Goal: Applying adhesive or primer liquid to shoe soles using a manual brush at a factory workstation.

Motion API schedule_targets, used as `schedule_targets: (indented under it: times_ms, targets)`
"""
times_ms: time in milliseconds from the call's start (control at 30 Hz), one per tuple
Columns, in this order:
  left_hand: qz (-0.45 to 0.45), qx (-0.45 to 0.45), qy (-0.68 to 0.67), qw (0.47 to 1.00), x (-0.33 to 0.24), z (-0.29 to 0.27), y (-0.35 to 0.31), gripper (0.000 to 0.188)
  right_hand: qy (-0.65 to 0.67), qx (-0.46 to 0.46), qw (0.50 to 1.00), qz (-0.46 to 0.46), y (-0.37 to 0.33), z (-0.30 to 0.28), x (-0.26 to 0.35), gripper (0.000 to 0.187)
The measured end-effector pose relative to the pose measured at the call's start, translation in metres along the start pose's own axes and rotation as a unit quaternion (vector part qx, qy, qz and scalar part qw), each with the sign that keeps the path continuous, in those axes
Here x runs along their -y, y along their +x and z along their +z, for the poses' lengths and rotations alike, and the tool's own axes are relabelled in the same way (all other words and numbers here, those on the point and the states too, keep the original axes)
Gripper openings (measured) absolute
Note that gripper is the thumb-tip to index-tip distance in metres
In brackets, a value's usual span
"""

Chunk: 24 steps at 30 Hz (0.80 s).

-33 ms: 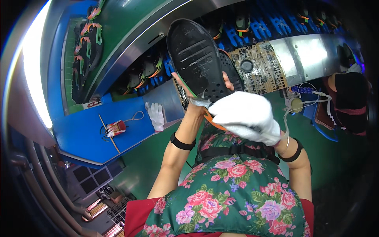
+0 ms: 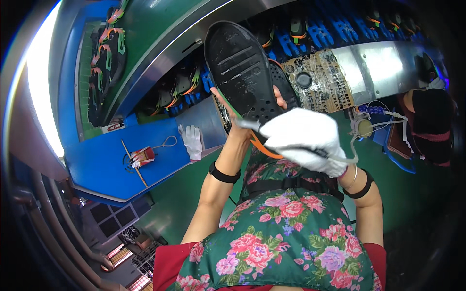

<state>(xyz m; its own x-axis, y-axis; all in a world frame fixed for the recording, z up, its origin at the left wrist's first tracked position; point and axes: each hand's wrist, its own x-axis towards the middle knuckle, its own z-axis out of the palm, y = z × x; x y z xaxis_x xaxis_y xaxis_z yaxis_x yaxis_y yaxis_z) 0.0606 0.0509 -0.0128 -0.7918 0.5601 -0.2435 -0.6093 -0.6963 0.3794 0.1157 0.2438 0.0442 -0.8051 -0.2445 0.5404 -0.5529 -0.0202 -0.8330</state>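
Upside down over the bench, a black shoe sole [image 2: 240,68] with grooves and small round holes faces up, edged in green and orange. My left hand [image 2: 242,127], bare, is closed round its lower part, the fingers showing on both sides. My right hand [image 2: 303,138], in a white glove, is closed on a hand tool [image 2: 250,125] with a grey tip, smeared by motion, at the sole's lower edge. A pale hose [image 2: 353,150] trails from that hand. Exactly what kind of tool it is cannot be seen. Another black perforated shoe part [image 2: 283,85] is beside the held sole.
A blue side table [image 2: 99,172] at left bears a red tin [image 2: 142,156], a stick [image 2: 133,162] and a white glove [image 2: 192,140]. Several shoes on blue racks [image 2: 318,36] line the far side. Another person's dark sleeve [image 2: 427,116] is at right.
My gloved right hand has turned and shifted slightly right, showing more of the hose along it. The tool's tip is more blurred. The sole is nearly still, a little higher.
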Motion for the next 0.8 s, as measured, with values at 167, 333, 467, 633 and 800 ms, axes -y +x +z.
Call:
schedule_targets:
  times_ms: [167,333,467,633,800]
  targets:
    - [0.050,0.060,0.041,0.996,-0.010,-0.009,0.010,0.134,-0.111,0.052,0.991,-0.044,-0.013,0.004,-0.005,0.032]
    - [0.046,0.030,0.013,0.998,-0.015,-0.002,0.008,0.136,-0.018,-0.006,1.000,0.001,-0.009,-0.003,-0.002,0.026]
    - [0.066,0.072,0.046,0.994,-0.020,-0.001,0.014,0.135,-0.132,0.029,0.989,-0.064,-0.014,0.001,0.001,0.029]
    - [0.099,0.112,0.022,0.988,-0.020,0.004,0.018,0.131,0.012,-0.021,1.000,0.019,-0.013,-0.005,0.001,0.024]
    - [0.101,0.165,0.057,0.979,-0.031,-0.004,0.021,0.131,-0.042,-0.014,0.999,0.003,-0.017,-0.005,0.005,0.022]
